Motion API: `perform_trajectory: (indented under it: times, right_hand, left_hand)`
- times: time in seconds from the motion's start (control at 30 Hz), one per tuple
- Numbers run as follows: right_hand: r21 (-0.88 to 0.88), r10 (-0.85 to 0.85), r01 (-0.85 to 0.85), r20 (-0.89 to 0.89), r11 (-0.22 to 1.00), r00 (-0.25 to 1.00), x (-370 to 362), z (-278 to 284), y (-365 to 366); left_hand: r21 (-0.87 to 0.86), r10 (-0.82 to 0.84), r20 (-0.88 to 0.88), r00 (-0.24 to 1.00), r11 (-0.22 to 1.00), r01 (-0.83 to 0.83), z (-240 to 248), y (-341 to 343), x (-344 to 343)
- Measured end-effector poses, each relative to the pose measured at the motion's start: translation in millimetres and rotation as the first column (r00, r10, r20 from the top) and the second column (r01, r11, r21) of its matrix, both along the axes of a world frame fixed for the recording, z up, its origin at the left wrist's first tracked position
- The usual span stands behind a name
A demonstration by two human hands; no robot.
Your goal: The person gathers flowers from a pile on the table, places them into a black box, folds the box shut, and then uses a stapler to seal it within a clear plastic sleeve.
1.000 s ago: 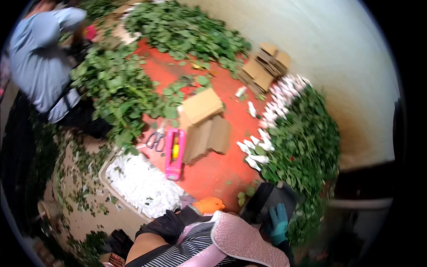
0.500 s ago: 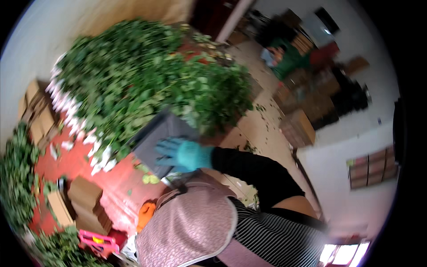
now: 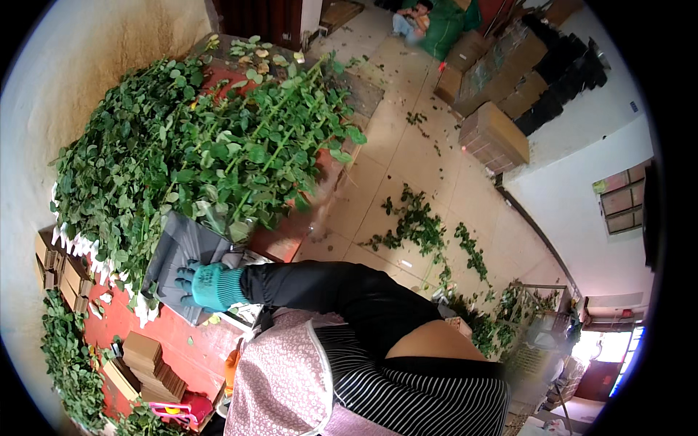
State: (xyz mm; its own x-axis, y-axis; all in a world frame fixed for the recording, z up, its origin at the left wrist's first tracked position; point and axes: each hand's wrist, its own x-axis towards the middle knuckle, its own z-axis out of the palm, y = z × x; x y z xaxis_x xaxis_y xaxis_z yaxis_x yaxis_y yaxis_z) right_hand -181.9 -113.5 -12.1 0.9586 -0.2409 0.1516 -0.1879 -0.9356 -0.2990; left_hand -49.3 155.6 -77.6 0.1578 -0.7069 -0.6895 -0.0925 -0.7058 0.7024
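My right hand (image 3: pixel 211 285), in a teal knitted glove with a black sleeve, lies over a dark grey, shiny plastic sheet (image 3: pixel 171 254). Its fingers are stretched out and apart across the sheet. Only a sliver of my left hand (image 3: pixel 231 369), in an orange glove, shows beside the pink patterned cloth (image 3: pixel 280 381) on my body; its fingers are hidden. Beyond the sheet lies a big heap of leafy green stems (image 3: pixel 218 152). White wrapped flower heads (image 3: pixel 145 311) line the heap's left and near edge on a red surface (image 3: pixel 156 330).
Folded brown cardboard pieces (image 3: pixel 149 367) and a pink plastic item (image 3: pixel 185 409) lie at the lower left. Loose leaves (image 3: pixel 414 225) litter the tiled floor. Large cartons (image 3: pixel 494 138) stand along the right wall. A person (image 3: pixel 413 20) sits at the far back by a green sack (image 3: pixel 447 33).
The view has swung, so the heap, sheet and right hand sit further left and more floor shows. My right hand remains over the grey sheet; less of the orange glove is visible.
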Motion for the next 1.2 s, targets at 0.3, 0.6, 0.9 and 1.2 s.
perform_trajectory:
  times: [0.3,0.6,0.9,1.2]
  right_hand:
    - [0.204,-0.206,0.189,0.065,0.960,0.976,29,-25,11]
    - [-0.098,-0.030,0.060,0.284,0.993,0.958,30,-41,17]
    - [-0.063,0.045,-0.051,-0.088,0.997,0.995,-4,7,-6]
    - [-0.119,0.152,-0.158,-0.057,0.980,0.987,-12,29,-9]
  left_hand:
    - [0.146,0.195,0.138,0.971,0.966,-0.215,19,51,-64]
    - [0.245,0.387,0.129,0.913,0.880,-0.408,4,102,-147]
    - [0.172,0.407,-0.040,0.912,0.902,-0.395,-35,134,-180]
    - [-0.080,0.796,0.370,0.480,0.542,-0.837,-120,184,-159]
